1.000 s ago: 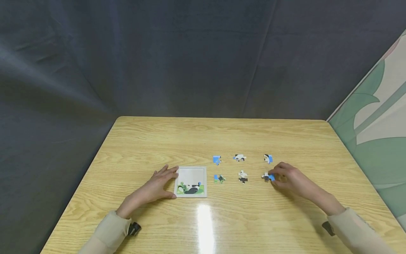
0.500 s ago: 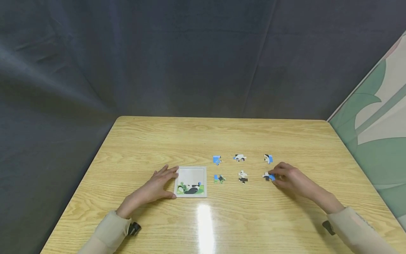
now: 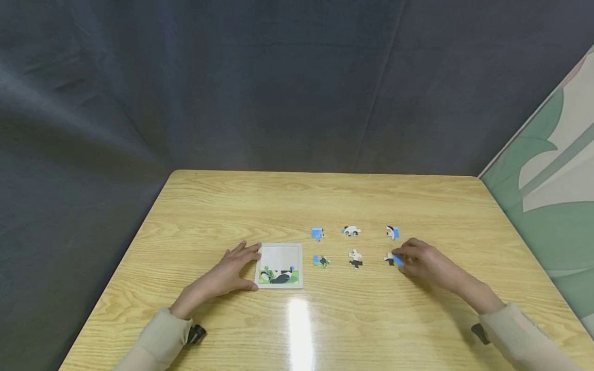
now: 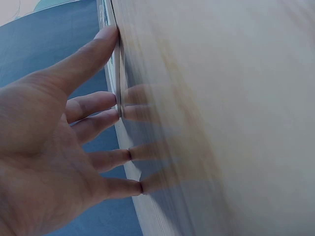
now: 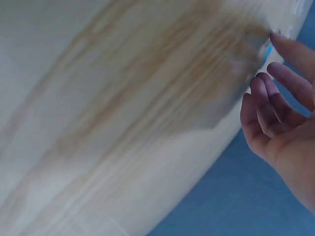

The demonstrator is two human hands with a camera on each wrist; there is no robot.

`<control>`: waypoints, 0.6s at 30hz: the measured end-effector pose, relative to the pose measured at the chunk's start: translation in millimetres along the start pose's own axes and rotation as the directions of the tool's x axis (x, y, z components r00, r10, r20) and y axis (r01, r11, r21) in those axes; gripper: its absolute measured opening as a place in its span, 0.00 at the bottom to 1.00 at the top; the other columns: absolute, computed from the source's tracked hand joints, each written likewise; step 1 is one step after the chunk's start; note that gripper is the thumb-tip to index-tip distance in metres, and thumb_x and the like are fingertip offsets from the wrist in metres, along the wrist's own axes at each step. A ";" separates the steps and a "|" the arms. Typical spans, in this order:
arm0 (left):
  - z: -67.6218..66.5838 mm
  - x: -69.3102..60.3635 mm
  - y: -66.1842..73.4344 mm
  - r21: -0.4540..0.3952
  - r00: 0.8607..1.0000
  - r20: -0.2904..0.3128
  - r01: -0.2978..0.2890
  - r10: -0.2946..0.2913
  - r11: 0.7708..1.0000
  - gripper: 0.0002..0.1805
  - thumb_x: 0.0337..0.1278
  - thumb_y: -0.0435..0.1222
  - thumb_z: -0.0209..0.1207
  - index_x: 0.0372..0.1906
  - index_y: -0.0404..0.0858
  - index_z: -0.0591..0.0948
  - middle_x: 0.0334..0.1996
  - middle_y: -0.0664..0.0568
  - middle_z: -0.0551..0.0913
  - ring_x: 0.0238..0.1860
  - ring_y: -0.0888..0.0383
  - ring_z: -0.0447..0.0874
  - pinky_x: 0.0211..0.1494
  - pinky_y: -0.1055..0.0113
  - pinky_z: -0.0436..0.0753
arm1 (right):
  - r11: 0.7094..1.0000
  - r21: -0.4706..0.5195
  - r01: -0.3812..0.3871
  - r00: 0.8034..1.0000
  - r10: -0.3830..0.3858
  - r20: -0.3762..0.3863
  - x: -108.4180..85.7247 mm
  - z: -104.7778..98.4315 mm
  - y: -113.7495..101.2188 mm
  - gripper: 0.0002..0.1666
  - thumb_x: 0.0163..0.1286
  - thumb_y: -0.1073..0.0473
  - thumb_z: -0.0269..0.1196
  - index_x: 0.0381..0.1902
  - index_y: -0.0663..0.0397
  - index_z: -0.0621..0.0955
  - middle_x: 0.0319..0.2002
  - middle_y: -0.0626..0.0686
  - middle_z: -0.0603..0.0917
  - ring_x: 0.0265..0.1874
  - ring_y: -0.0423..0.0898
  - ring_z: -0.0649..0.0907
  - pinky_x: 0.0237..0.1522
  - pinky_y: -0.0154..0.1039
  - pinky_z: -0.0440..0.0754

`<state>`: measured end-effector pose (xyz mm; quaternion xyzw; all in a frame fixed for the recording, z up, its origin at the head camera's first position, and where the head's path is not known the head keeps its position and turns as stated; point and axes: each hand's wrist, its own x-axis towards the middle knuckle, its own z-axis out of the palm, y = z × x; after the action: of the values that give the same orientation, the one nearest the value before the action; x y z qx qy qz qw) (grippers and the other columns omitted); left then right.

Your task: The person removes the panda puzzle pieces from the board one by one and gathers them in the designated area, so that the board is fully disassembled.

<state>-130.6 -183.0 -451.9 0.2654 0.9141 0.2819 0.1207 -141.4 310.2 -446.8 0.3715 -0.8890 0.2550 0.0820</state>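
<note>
The left hand (image 3: 229, 270), fingers spread, touches the left edge of a pale square puzzle frame (image 3: 300, 265); in the left wrist view the thumb and fingertips of the left hand (image 4: 64, 128) meet its thin edge. Green, black and white pieces (image 3: 280, 277) fill the frame's near part. At the right, the right hand (image 3: 424, 262) pinches the blue end of a white, black and blue piece (image 3: 390, 258) on the table. In the right wrist view the thumb and index finger of the right hand (image 5: 285, 108) are at the piece, mostly hidden, with the other fingers loosely bent.
Between the hands lie a blue piece (image 3: 317, 233), a panda-face piece (image 3: 351, 231), a blue-green piece (image 3: 321, 262) and a white-black piece (image 3: 356, 259). A white-blue piece (image 3: 392, 232) lies beyond the right hand. Dark cloth (image 3: 278, 87) hangs behind the wooden table (image 3: 232, 201).
The piece at the right hand's fingertips has turned and shifted slightly, with small finger movements. The left hand and the frame have stayed in place.
</note>
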 end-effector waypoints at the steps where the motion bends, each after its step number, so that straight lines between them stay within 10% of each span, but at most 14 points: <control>1: 0.2 0.1 -0.2 -0.001 1.000 0.001 0.000 0.000 1.000 0.39 0.45 0.43 0.72 0.63 0.33 0.72 0.73 0.44 0.58 0.74 0.36 0.43 0.65 0.27 0.45 | 1.000 -0.008 0.004 1.000 -0.005 -0.013 0.9 0.0 -2.1 0.21 0.46 0.75 0.73 0.42 0.65 0.84 0.36 0.52 0.80 0.29 0.40 0.78 0.27 0.29 0.78; 18: -5.5 1.0 -6.1 0.021 1.000 -0.006 0.004 -0.004 1.000 0.38 0.45 0.43 0.72 0.63 0.34 0.72 0.73 0.44 0.57 0.74 0.36 0.43 0.66 0.28 0.46 | 0.992 -0.057 0.112 0.992 -0.115 -0.052 108.7 71.1 -110.7 0.15 0.54 0.65 0.73 0.40 0.62 0.85 0.37 0.52 0.83 0.32 0.44 0.82 0.33 0.30 0.82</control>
<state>-136.1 -189.3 -451.0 0.2639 0.9178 0.2729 0.1160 -137.8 140.7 -427.7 0.4118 -0.8704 0.2362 0.1309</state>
